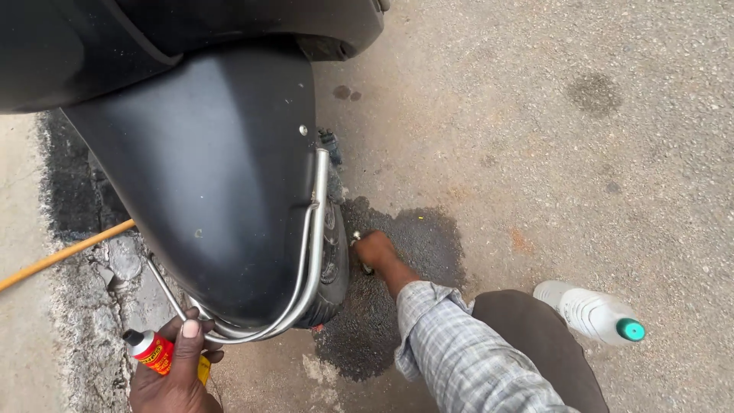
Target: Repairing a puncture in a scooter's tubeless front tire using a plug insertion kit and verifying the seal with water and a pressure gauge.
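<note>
A scooter's black front mudguard (214, 183) fills the upper left, ringed by a chrome guard rail (315, 229). My left hand (174, 375) at the bottom left grips a small red and yellow tube (153, 352) with a black cap, thumb resting against the rail's lower end. My right hand (375, 251), in a checked sleeve, reaches beside the wheel over a dark wet patch (405, 268) and holds a small metal tool (359, 243); its tip is hidden by the fingers.
A clear plastic bottle (585, 310) with a green cap lies on the concrete at the right, next to my knee (535, 336). A yellow hose (65, 254) runs off to the left over broken dark ground.
</note>
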